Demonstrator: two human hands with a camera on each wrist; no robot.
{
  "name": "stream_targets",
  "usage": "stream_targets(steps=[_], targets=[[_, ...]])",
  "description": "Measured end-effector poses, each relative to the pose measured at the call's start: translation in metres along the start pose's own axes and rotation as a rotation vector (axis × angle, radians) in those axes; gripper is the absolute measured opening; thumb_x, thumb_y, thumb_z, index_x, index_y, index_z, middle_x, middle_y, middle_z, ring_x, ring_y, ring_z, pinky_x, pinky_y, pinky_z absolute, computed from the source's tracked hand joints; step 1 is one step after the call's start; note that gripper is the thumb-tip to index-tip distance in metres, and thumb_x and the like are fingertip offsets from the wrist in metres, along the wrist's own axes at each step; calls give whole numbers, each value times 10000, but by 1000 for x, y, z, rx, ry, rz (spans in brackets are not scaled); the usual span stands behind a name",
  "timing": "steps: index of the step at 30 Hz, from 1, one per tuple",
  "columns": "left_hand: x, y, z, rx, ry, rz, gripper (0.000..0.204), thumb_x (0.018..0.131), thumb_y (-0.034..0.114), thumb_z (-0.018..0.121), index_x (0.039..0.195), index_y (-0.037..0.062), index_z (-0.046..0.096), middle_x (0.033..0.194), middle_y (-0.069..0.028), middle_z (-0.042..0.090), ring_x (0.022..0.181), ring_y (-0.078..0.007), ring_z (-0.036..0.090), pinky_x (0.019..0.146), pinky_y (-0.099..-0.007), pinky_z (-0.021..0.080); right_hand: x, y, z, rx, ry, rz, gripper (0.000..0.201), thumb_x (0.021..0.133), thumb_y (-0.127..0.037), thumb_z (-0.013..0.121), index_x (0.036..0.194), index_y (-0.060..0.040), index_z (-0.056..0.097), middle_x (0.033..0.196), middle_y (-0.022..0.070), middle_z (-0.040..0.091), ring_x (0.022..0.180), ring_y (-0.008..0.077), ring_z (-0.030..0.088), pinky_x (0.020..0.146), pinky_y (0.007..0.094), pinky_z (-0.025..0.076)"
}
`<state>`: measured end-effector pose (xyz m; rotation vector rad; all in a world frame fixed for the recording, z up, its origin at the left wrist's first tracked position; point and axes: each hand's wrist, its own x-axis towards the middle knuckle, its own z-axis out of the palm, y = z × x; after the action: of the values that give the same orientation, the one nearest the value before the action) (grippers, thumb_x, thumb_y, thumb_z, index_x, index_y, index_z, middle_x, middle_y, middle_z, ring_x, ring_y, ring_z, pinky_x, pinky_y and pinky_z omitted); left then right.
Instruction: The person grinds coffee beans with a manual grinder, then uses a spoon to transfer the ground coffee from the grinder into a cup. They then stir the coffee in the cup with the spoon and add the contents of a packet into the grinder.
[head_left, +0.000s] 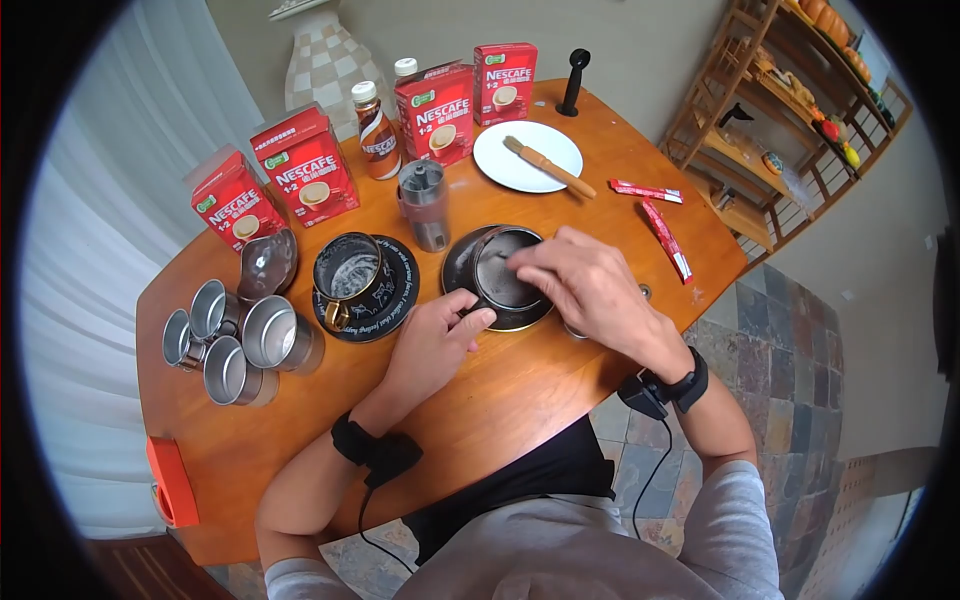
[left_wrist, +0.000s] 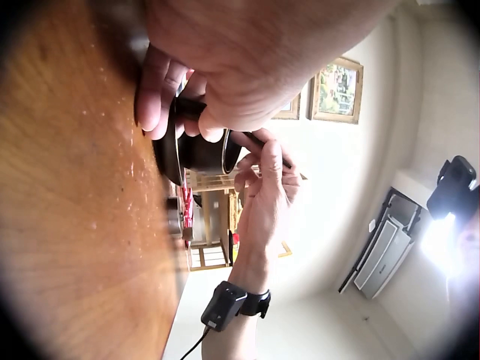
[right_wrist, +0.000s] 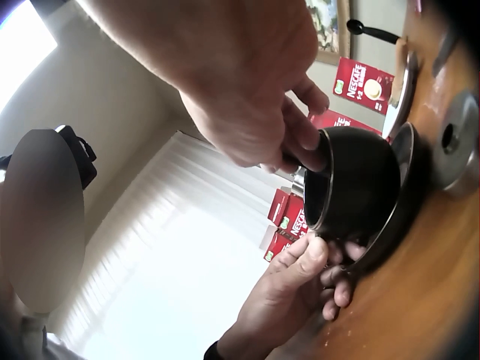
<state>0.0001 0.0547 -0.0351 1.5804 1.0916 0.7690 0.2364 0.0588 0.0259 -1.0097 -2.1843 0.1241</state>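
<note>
A black cup [head_left: 512,285] with a thin gold rim stands on a black saucer [head_left: 458,272] near the table's front edge. My left hand [head_left: 432,345] grips the cup at its handle [left_wrist: 190,109], the other fingers low beside the saucer. Over the cup's mouth, my right hand [head_left: 592,290] pinches a slim dark utensil [left_wrist: 283,159] that slants into the cup; its lower end is hidden. Left of these, a second black cup [head_left: 350,268] with a gold handle sits on a patterned black saucer [head_left: 398,275]. A metal grinder [head_left: 425,205] stands behind.
Several metal cups [head_left: 275,335] and a dark glass bowl [head_left: 268,265] are at left. Red Nescafe boxes [head_left: 305,170] and a bottle [head_left: 377,132] line the back. A white plate [head_left: 500,170] bears a brush [head_left: 550,168]. Red sachets [head_left: 666,240] lie at right.
</note>
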Motion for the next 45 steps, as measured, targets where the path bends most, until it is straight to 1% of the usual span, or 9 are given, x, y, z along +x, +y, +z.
stream_targets(steps=[3,6,10,28,31,34,39,42,45], targets=[[-2,2,-2,38,-17,-31,241,1037,239,684,1035,1,714,727,-33,644,668,-77,615,595,-262,483,-1,-10,-10,-11,-160,-50,113,948,-147,742,1016,-59,762,823,128,684,793,326,653,663,449,533],[-2,6,-1,66,-34,-40,237,1045,239,677,1033,6,718,749,-9,643,690,-54,603,601,-234,490,4,-10,-7,-68,39,-22,106,936,-141,752,1004,-59,756,798,116,669,799,307,653,652,442,531],[-2,4,-2,21,-25,-40,235,1044,235,676,1024,4,714,753,-9,642,691,-56,602,603,-236,492,-4,-9,-7,-37,-51,-102,83,929,-124,755,963,-51,735,805,97,675,789,299,644,633,434,529],[-1,-1,0,92,-16,-27,223,1046,226,676,1029,6,708,765,-4,641,694,-57,605,593,-237,487,-3,-16,-7,-165,-51,-192,142,868,-101,766,990,-79,695,812,56,624,826,247,635,591,416,515],[-2,-3,4,37,30,32,263,1022,243,695,969,-13,673,633,-70,587,596,-115,589,566,-327,431,4,-14,-8,-259,-2,-191,137,870,-110,746,975,-74,665,837,54,625,836,246,632,615,404,523],[-1,2,-1,46,-17,-32,219,1038,225,681,1017,8,704,754,-5,636,685,-58,601,598,-238,485,2,-14,-11,-373,-38,-165,112,875,-113,724,942,-72,644,832,53,625,830,248,623,633,392,526],[-3,4,0,74,-7,-23,235,1032,233,690,997,1,692,733,-5,627,678,-59,599,599,-241,484,-4,-33,-24,-347,-170,-106,113,852,-98,708,937,-68,640,818,56,628,828,256,619,643,390,524],[-2,3,1,89,-10,-20,237,1031,235,690,991,1,690,724,-4,625,679,-58,599,598,-242,483,4,-27,-22,-350,-9,-106,92,860,-88,699,936,-69,651,813,56,635,841,258,629,646,390,525],[-4,6,0,67,-2,-30,238,1031,237,691,988,3,689,722,-4,626,680,-58,598,599,-244,482,1,-21,-21,-354,-64,-124,58,891,-88,694,932,-69,658,798,59,629,843,258,631,648,389,526]])
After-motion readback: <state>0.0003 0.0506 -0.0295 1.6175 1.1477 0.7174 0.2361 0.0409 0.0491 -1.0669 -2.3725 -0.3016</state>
